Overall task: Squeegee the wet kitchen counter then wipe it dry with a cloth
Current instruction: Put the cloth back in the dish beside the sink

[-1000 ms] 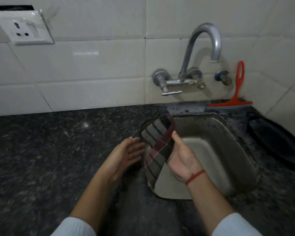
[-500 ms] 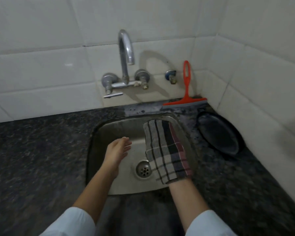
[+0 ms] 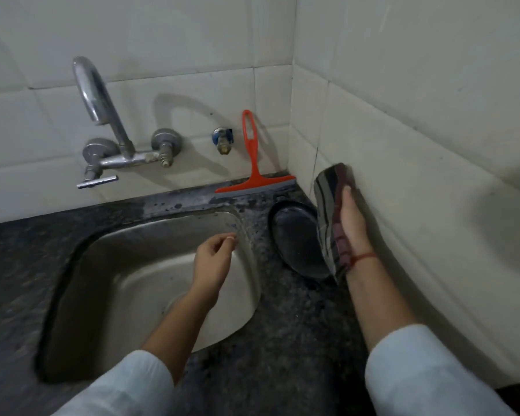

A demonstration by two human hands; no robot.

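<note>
Cloth point(image 3: 332, 214) sits in right hand point(image 3: 353, 223), fingers wrapped around it, above dark plate point(image 3: 294, 235). Squeegee point(image 3: 252, 163) leans against wall, untouched. Left hand point(image 3: 213, 259) hovers over sink point(image 3: 108, 274), fingers loosely curled, empty. Judged: wiping stage; next, press cloth onto desk point(image 3: 282, 340)

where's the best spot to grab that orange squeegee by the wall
Grip the orange plastic squeegee by its looped handle, coming from the front. It stands blade-down on the dark granite counter, handle leaning on the white tiled wall. The empty left hand is nearer.

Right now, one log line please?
right hand: holds cloth | left hand: empty over sink | squeegee: against wall
</note>
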